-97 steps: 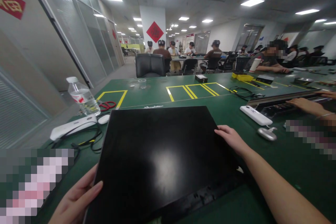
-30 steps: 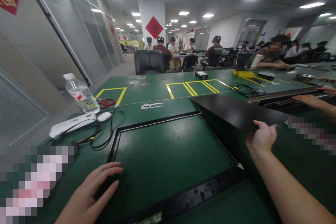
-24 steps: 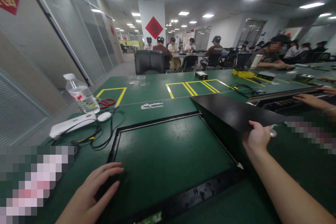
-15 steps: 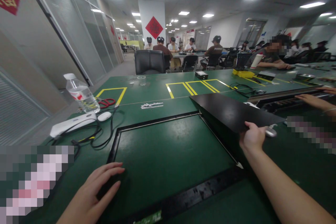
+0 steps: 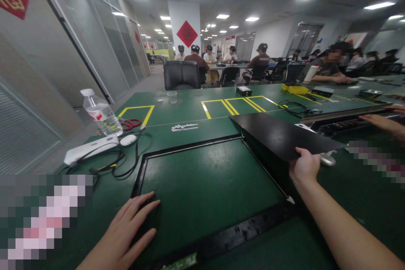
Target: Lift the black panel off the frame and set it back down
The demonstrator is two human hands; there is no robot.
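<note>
A thin black frame [image 5: 194, 145] lies on the green table, its wider near strip [image 5: 240, 230] carrying a bit of green circuit board [image 5: 182, 260] at the bottom. Over the frame's left side, my left hand [image 5: 133, 223] rests with fingers spread and grips nothing. My right hand [image 5: 305, 164] pinches the near edge of a flat black panel [image 5: 278, 133], thumb on top. The panel is tilted up beside the frame's right side, and its far left corner is close to the frame's far right corner. The fingers under the panel are hidden.
Left: a water bottle [image 5: 101, 114], red scissors [image 5: 130, 124], a white device [image 5: 91, 148], a white mouse [image 5: 128, 139] and black cables [image 5: 122, 171]. White scraps [image 5: 184, 127] lie beyond the frame. At right, another person's hand [image 5: 381, 122] is over black parts.
My left hand has moved slightly right and up along the frame's left side. The right hand still holds the panel, almost unmoved. The whole view has shifted a little.
</note>
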